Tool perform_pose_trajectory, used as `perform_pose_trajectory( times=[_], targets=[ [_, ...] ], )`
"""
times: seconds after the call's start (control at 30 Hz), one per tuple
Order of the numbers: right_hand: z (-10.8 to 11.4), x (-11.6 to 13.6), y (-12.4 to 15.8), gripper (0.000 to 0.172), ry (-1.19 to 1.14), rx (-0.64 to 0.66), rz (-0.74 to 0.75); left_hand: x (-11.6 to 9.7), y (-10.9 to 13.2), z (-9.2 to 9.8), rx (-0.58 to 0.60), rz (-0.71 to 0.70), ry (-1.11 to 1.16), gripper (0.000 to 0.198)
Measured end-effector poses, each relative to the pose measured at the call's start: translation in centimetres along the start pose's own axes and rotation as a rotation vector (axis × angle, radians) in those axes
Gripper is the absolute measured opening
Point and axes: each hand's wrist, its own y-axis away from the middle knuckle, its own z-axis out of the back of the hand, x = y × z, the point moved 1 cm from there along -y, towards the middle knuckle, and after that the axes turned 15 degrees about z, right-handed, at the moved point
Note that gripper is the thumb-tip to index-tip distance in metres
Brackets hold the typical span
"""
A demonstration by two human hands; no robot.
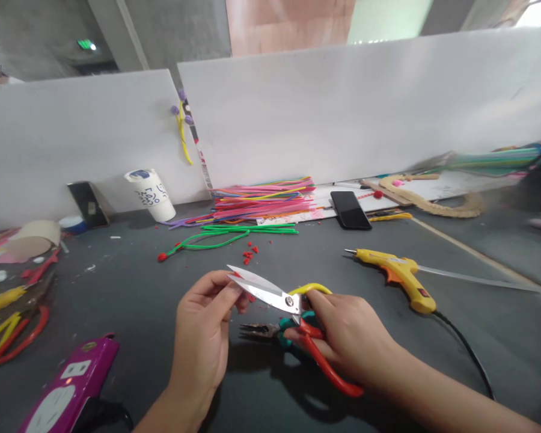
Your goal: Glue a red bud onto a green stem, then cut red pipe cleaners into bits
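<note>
Down at lower centre, over the grey table [117, 288], the right hand [351, 337] is clamped around the handles of the scissors [270, 291], whose blades are apart. The left hand [202, 331] pinches a small red piece [251, 297] between those blades.

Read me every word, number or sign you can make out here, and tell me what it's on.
Nothing reads cleanly.
Paper cup: blue handwriting, too blurred to read.
Green lit sign at the upper left: too small to read.
Purple power strip: small marks by its sockets, unreadable.
Scissors in the right hand: no lettering visible.
</note>
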Motion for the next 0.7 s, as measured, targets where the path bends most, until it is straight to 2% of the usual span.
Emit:
perform_pose_trajectory(
  times=[0.7],
  targets=[
    [-0.08, 0.36, -0.03, 0.04, 0.034, 0.071, -0.026, -0.08, -0.02, -0.06, -0.009, 0.017, 0.011, 0.005]
  ],
)
